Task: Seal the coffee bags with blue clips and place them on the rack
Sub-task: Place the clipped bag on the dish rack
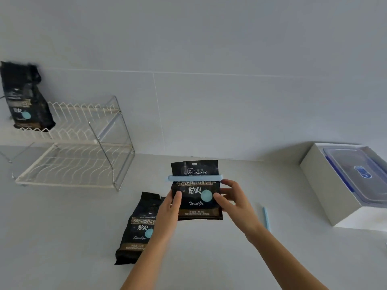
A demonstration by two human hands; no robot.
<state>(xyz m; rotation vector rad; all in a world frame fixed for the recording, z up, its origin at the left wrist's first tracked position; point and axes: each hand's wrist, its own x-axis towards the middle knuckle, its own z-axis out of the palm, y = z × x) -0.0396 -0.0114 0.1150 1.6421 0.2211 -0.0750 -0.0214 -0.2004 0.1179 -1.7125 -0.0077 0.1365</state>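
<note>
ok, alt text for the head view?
The left hand and right hand hold a black coffee bag upright over the counter, a blue clip across its upper part. A second bag lies flat beside it, a third bag stands on the wire rack, and a spare clip lies near a white box.

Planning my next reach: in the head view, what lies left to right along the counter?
Left to right: coffee bag on rack → rack → lying bag → held clipped bag → spare blue clip → white box.
</note>
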